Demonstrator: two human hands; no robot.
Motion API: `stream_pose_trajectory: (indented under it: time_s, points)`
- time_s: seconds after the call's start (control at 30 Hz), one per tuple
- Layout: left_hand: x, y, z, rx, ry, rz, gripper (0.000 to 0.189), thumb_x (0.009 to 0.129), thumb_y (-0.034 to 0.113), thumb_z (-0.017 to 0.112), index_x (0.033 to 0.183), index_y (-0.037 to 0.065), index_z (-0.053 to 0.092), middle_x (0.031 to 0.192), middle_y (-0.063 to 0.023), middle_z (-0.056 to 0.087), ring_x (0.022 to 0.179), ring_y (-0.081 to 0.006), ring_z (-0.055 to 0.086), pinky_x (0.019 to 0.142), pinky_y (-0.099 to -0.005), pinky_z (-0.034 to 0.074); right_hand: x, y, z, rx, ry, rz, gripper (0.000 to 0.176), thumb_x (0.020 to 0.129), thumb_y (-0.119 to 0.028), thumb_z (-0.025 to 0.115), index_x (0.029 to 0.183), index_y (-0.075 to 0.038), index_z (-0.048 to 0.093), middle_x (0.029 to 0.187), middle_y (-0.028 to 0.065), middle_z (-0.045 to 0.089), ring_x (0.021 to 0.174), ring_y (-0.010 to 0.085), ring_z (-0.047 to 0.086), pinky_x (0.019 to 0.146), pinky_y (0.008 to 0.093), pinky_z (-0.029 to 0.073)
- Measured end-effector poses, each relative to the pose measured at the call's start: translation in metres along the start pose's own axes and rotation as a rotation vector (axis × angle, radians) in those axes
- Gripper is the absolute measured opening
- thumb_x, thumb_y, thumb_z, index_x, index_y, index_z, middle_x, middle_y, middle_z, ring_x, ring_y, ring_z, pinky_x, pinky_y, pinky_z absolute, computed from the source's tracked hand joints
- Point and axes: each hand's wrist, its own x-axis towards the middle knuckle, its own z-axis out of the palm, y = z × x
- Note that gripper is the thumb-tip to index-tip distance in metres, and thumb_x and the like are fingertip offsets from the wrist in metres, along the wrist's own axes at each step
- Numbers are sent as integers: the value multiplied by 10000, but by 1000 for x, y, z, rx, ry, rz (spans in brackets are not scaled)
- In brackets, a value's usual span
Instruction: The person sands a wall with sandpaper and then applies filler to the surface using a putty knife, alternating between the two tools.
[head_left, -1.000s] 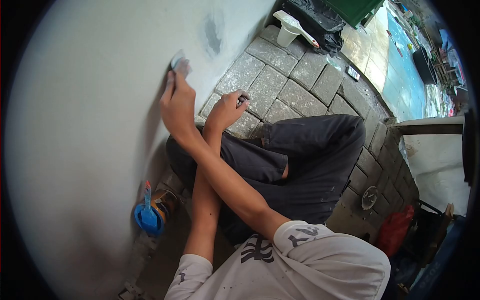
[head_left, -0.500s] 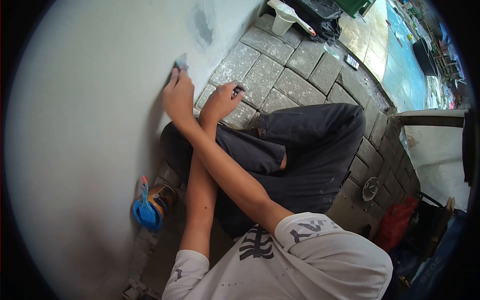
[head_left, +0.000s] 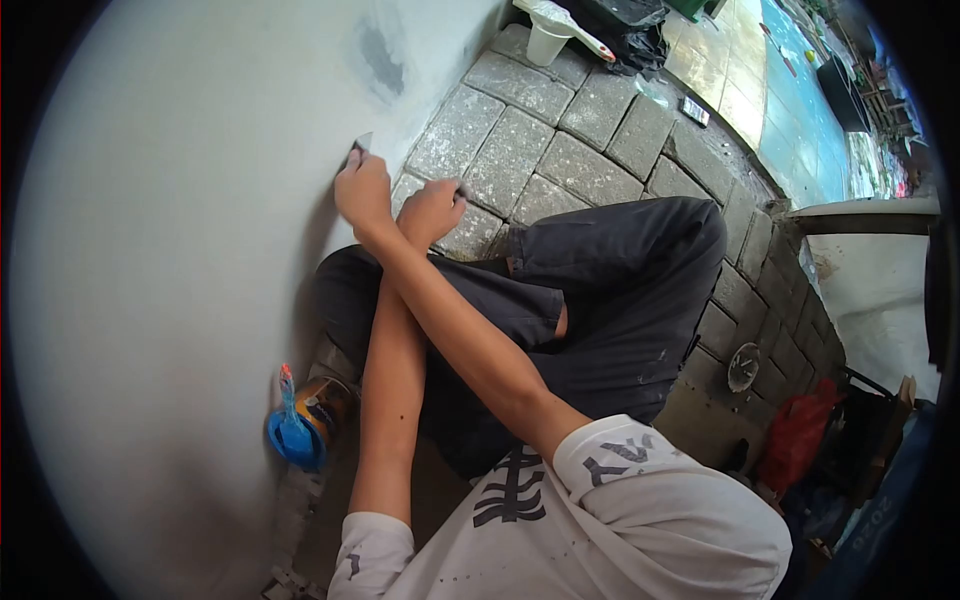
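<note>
My arms are crossed, the right one over the left. My right hand point(head_left: 363, 192) is closed around a small putty knife point(head_left: 363, 142), whose thin pointed blade shows past the fingers, right at the pale wall point(head_left: 200, 250). A grey patch point(head_left: 382, 58) marks the wall above it. My left hand point(head_left: 430, 212) is closed beside the right wrist, over the paving. Its fingertips look dark grey, and I cannot tell what is in them.
A blue-topped can point(head_left: 297, 440) with a brush-like handle stands by the wall at lower left. On the grey pavers point(head_left: 510, 140) are a white cup point(head_left: 546, 46) with a white-handled tool, a black bag point(head_left: 625, 35), a small pack point(head_left: 694, 112) and a round glass dish point(head_left: 743, 367).
My right hand and the putty knife have moved slightly down relative to the grey patch. My left hand has turned and drawn in closer to the right wrist. The view has shifted a little.
</note>
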Motion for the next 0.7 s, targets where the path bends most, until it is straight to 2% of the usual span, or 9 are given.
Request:
stream_pose_trajectory:
  time_s: [0.03, 0.17, 0.2, 0.37, 0.43, 0.5, 0.57, 0.6, 0.7]
  points:
    - [3, -1, 3, -1, 1, 3, 202, 900, 203, 635, 1041, 71, 694, 955, -158, 725, 874, -349, 695, 772, -429, 539, -2, 1, -2, -106, -33, -106, 365, 1033, -216, 465, 986, 96, 648, 966, 350, 663, 937, 505, 644, 832, 519, 496]
    - [5, -5, 20, 189, -107, 51, 206, 877, 213, 603, 1017, 86, 685, 997, -156, 718, 966, -368, 677, 822, -476, 537, 16, 10, -6, -67, -35, 82, 379, 1029, -226, 470, 1008, 104, 656, 988, 354, 665, 982, 512, 638, 857, 529, 492]
    - [6, -4, 20, 200, -132, 54, 207, 875, 214, 601, 1019, 87, 681, 1006, -154, 715, 970, -370, 674, 825, -479, 535, 9, 7, -7, -118, -20, -67, 367, 1030, -210, 463, 988, 99, 656, 987, 365, 658, 985, 522, 627, 843, 522, 500]
    - [4, -2, 21, 132, -120, 83, 213, 884, 223, 594, 1034, 95, 676, 1024, -143, 715, 949, -366, 674, 817, -473, 535, 16, 6, -11, -155, -83, -47, 332, 1024, -186, 468, 1037, 100, 637, 991, 371, 652, 921, 538, 630, 818, 539, 503]
    - [11, -1, 14, 135, -116, 79, 212, 886, 218, 595, 1033, 91, 679, 1009, -149, 716, 947, -364, 675, 815, -470, 534, 1, 3, -10, -162, -57, -248, 313, 1018, -166, 466, 1047, 101, 628, 960, 365, 654, 894, 534, 634, 811, 561, 492]
    - [6, -2, 21, 109, -115, 45, 208, 889, 207, 597, 1030, 81, 685, 978, -159, 717, 942, -361, 678, 811, -465, 532, -2, 5, -13, -215, -94, -222, 290, 1012, -133, 461, 1058, 107, 616, 956, 365, 652, 894, 526, 634, 803, 582, 475]
    - [10, -5, 18, 105, -121, 74, 207, 886, 189, 600, 1028, 70, 691, 955, -164, 721, 927, -363, 681, 810, -456, 533, 3, -2, -10, -87, -24, -273, 264, 1002, -90, 453, 1078, 119, 595, 923, 361, 651, 865, 533, 632, 784, 581, 478]
    - [11, -5, 18, 79, -97, 95, 207, 885, 184, 602, 1028, 65, 693, 950, -163, 722, 919, -363, 682, 809, -453, 532, 0, 1, -1, -113, 24, -392, 288, 982, -35, 445, 1189, 140, 541, 883, 361, 645, 827, 542, 630, 766, 574, 487]
    - [8, -6, 25, 31, -99, 81, 204, 882, 174, 605, 1021, 54, 694, 946, -166, 722, 916, -365, 683, 814, -448, 530, 5, 11, 2, -245, -75, -377, 393, 941, 24, 453, 1299, 184, 443, 859, 387, 630, 802, 548, 634, 756, 569, 502]
